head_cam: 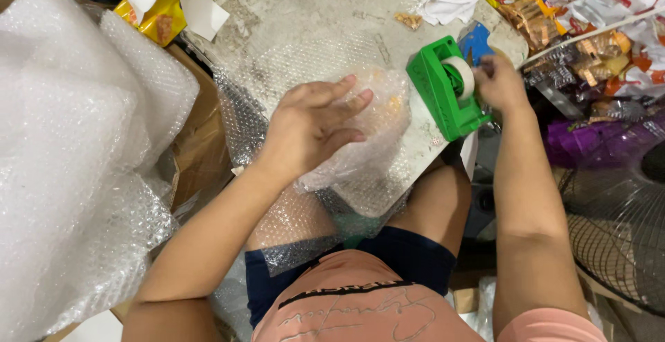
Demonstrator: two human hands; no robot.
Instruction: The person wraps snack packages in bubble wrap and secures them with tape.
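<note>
One left hand [315, 124] presses spread on one bubble-wrapped bundle [370, 131]; one right hand [500, 82] pinches tape at one green dispenser [443, 93].

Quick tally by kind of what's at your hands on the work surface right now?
Bubble-wrapped bundle, under the left hand: 1
Green tape dispenser, at the right hand: 1
Blue item behind the dispenser, kind unclear: 1
Loose bubble wrap sheet under the bundle: 1
Total: 4
</note>
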